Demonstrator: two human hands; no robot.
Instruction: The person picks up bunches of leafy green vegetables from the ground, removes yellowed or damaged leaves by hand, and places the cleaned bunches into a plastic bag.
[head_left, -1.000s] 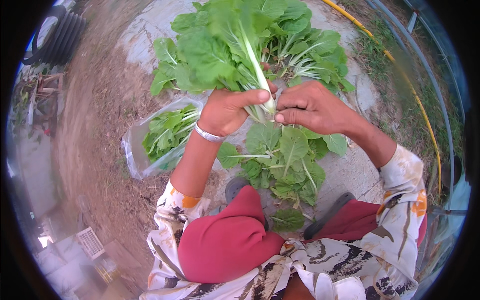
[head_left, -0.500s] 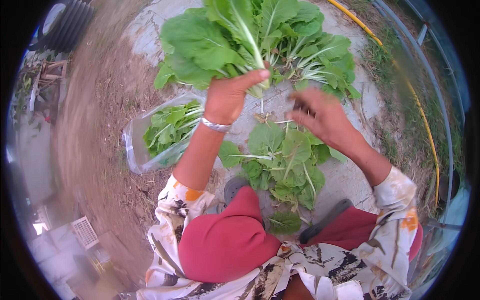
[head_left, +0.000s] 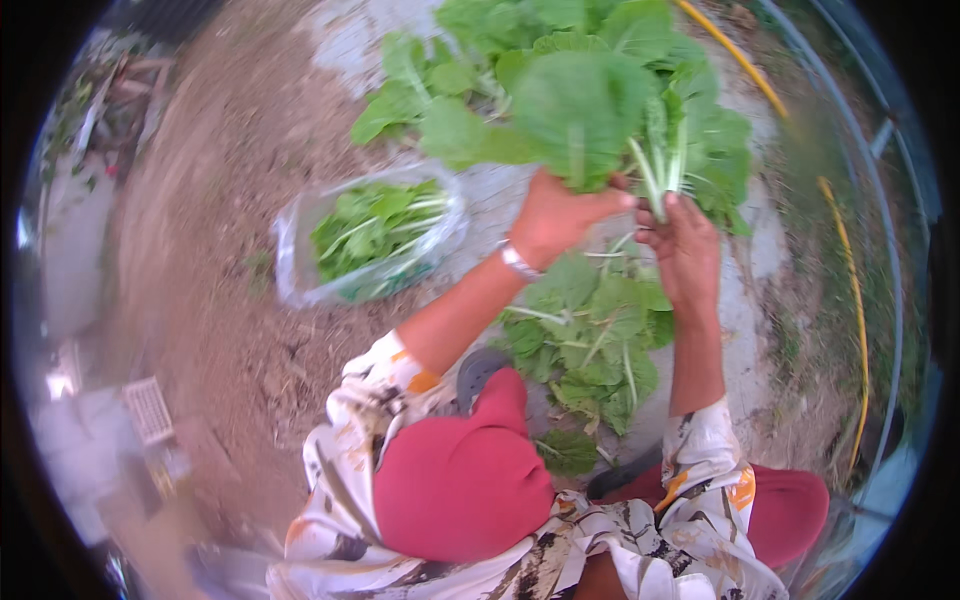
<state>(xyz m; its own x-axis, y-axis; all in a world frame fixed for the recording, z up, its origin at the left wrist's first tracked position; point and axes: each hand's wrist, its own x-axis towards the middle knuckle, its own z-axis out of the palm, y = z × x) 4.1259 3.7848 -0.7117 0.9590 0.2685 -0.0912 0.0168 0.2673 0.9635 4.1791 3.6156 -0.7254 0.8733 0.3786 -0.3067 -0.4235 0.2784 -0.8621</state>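
In front of me I hold up a bunch of leafy greens (head_left: 585,110) with broad green leaves and pale stems. My left hand (head_left: 562,218), with a silver bracelet at its wrist, is closed under the leaves on the left side; the leaves partly hide its fingers. Pinched round the pale stem ends (head_left: 660,175) is my right hand (head_left: 685,245), its fingertips close to the left thumb. Below both hands, loose leaves (head_left: 595,340) lie in a heap on the slab between my feet.
A clear plastic bag (head_left: 292,245) to the left contains more greens (head_left: 375,230). Beyond my hands lies a pile of greens (head_left: 480,85) on the pale slab. A yellow hose (head_left: 850,260) and blue-grey pipes (head_left: 890,230) run along the right. Far left stands a white crate (head_left: 150,410).
My left hand and the greens have shifted right. My right hand, formerly apart from the bunch, has come up against it and closed round the stem ends. The whole view has shifted slightly.
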